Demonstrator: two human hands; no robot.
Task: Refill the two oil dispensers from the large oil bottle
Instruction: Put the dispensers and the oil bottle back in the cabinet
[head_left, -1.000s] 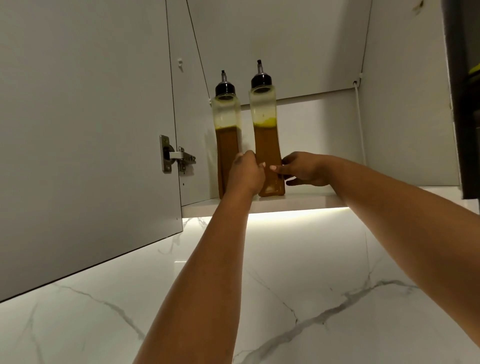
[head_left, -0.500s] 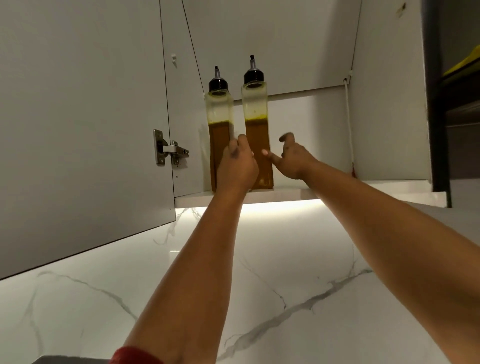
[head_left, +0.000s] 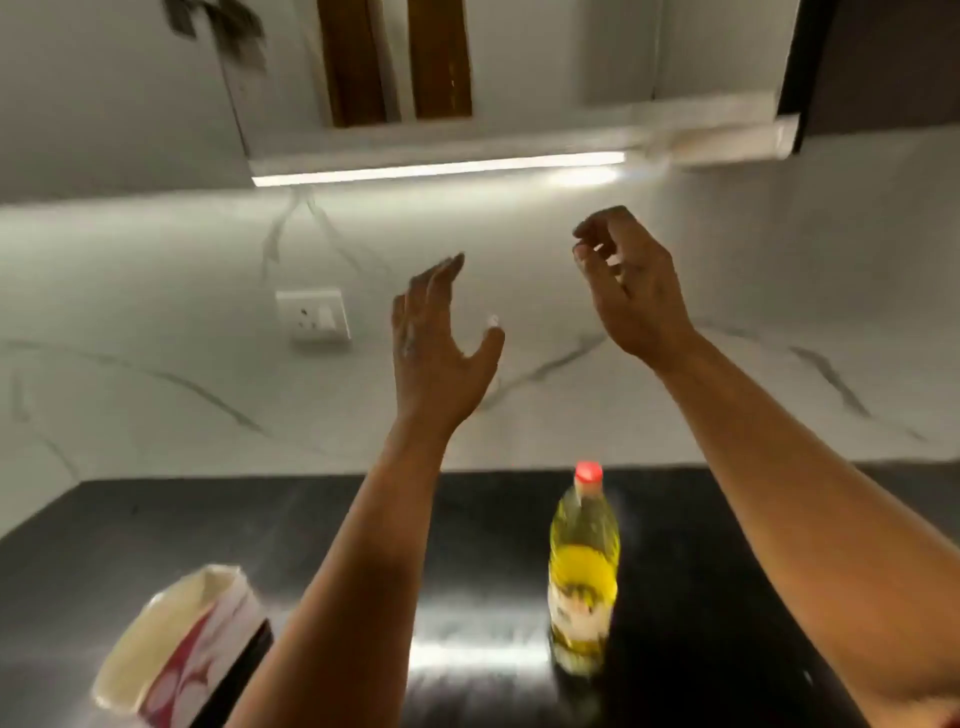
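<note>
Half a second ago both hands were up at the two dispensers on the cabinet shelf; now both are lowered away from them and holding nothing, and the view is tipping down so that a dark tabletop (head_left: 156, 525) is showing.

At lower left a white and red packet (head_left: 171, 644) is lying tilted on the tabletop, its open mouth facing up and left. Above it a white wall socket (head_left: 313, 315) is sitting on the marble backsplash.

The left hand (head_left: 441, 353) is hanging in the air before the backsplash, fingers straight and spread wide, thumb out to the right. Above it the two oil dispensers (head_left: 358, 62) (head_left: 440, 57) are standing upright side by side on the cabinet shelf (head_left: 519, 136), long axes vertical; only their brown lower bodies are showing, the tops being cut off by the frame edge.

The right hand (head_left: 631, 291) is hovering well apart from the left, fingers loosely curled, empty. Below, between the forearms, the large oil bottle (head_left: 583, 571) is standing upright on the tabletop, long axis vertical, red cap pointing up, yellow oil inside. The picture is blurred.
</note>
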